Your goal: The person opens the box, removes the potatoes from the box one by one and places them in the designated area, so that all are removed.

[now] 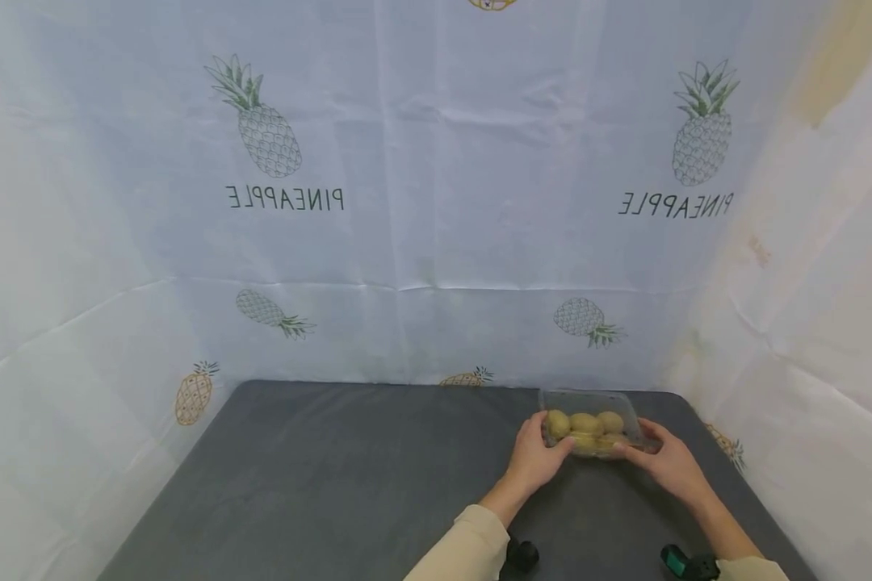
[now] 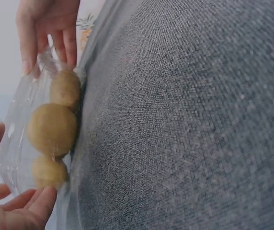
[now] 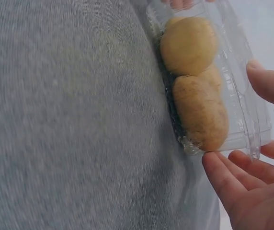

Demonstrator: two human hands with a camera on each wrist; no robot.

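A clear plastic clamshell box [image 1: 589, 399] sits at the back right of the grey table, its clear lid raised at the rear. Several yellow-brown potatoes [image 1: 585, 423] lie inside it, seen larger through the clear wall in the right wrist view as potatoes [image 3: 201, 112]. My left hand [image 1: 536, 457] holds the box's left end, thumb toward the front. At the other end my right hand [image 1: 667, 466] grips the box between thumb and fingers. In the left wrist view, the left fingertips [image 2: 45, 201] are right at the box's lower edge.
Grey cloth covers the table [image 1: 320, 484], which reaches far to the left. White curtains [image 1: 436, 202] printed with pineapples hang behind it and on both sides. A black device [image 1: 525, 557] is at my left wrist, and a black and green one [image 1: 686, 562] at my right.
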